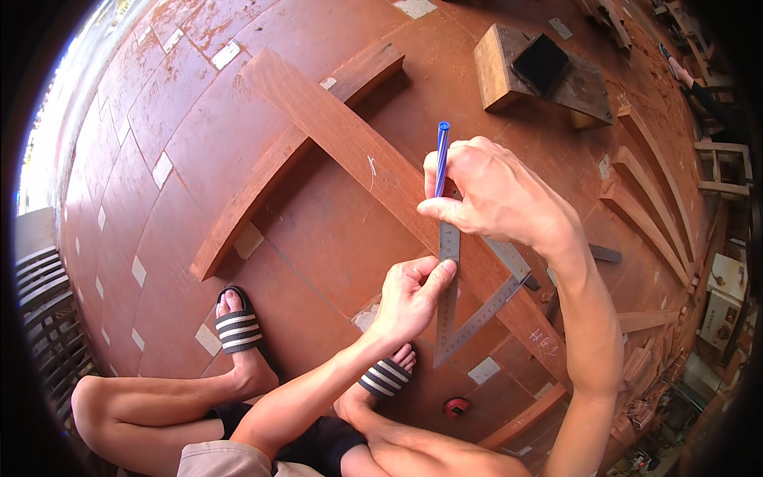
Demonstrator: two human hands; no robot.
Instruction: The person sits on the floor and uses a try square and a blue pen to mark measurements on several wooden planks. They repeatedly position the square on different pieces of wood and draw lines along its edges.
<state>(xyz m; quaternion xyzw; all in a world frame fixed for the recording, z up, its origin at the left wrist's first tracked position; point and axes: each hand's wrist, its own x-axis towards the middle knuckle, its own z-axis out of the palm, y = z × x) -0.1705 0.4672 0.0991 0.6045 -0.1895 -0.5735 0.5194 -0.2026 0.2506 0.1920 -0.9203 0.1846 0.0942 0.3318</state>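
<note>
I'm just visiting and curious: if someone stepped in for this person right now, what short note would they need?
Left hand: pressing the metal triangular square flat against the long wooden plank.
Right hand: holding a blue pen upright at the square's upper end, tip hidden behind the fingers.
The plank lies across a curved wooden piece on the tiled floor.
Done: square is set on the plank.
Left: whether a line is drawn cannot be seen.

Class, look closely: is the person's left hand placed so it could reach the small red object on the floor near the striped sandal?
Probably yes: the left hand presses the metal square, and the red object lies just below with nothing between them.
</note>
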